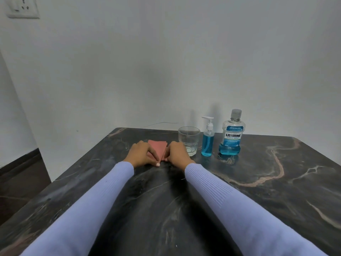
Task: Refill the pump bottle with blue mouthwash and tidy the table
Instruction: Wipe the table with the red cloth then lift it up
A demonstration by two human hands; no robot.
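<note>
A folded pink cloth (159, 146) lies on the dark marble table (258, 182), near its far side. My left hand (143, 153) pinches the cloth's near left edge, and my right hand (178, 153) pinches its near right edge. To the right stands an empty clear glass (189, 140). Beside it is the small pump bottle (208, 143), mostly full of blue liquid, its white pump fitted. Further right stands the capped Listerine mouthwash bottle (232, 134), with blue liquid filling only its lower part.
A white wall rises right behind the table, with a socket plate (23, 7) at the top left. The table's left edge drops to a dark floor (20, 182). Both sleeves are pale lilac.
</note>
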